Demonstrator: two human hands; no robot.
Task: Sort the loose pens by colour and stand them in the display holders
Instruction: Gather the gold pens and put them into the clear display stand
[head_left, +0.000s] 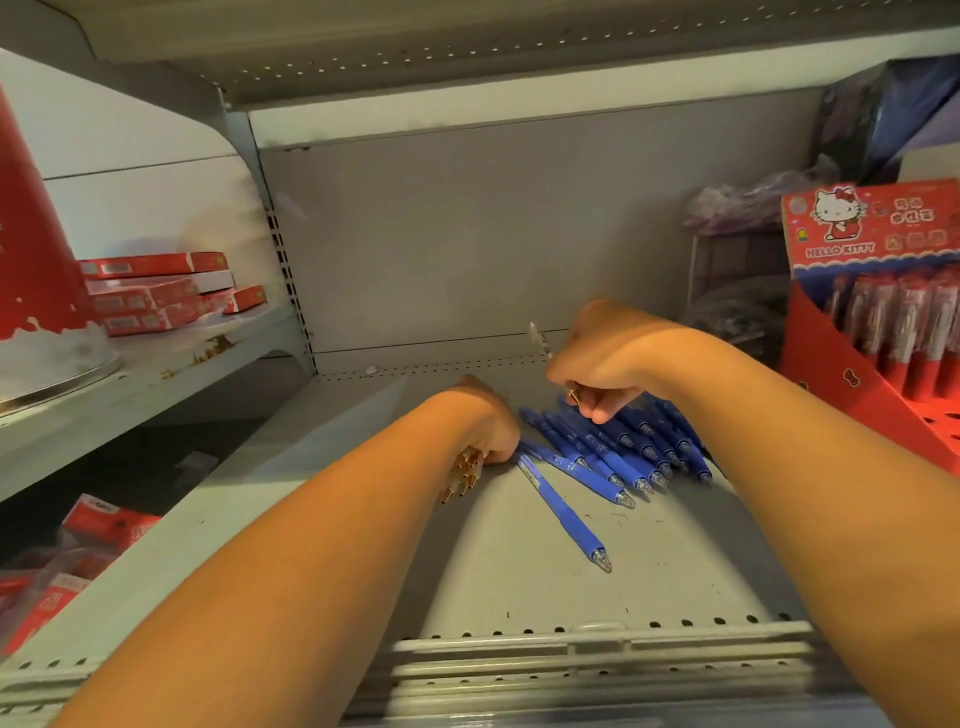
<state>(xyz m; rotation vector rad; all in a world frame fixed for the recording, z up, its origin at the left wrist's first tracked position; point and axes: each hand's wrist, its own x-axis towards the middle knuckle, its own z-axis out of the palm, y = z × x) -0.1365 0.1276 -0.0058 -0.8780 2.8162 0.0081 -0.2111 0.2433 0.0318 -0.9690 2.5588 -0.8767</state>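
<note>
Several blue pens lie side by side on the grey shelf, tips toward me. One more blue pen lies apart in front of them. My left hand rests on the shelf just left of the pile and grips a bundle of clear pens with gold tips that stick out under the wrist. My right hand hovers over the back of the pile, holding one clear pen whose end pokes up behind the knuckles.
A red Hello Kitty display holder full of red pens stands at the right end of the shelf. Red boxes are stacked on the shelf to the left. A ridged rail runs along the shelf's front edge.
</note>
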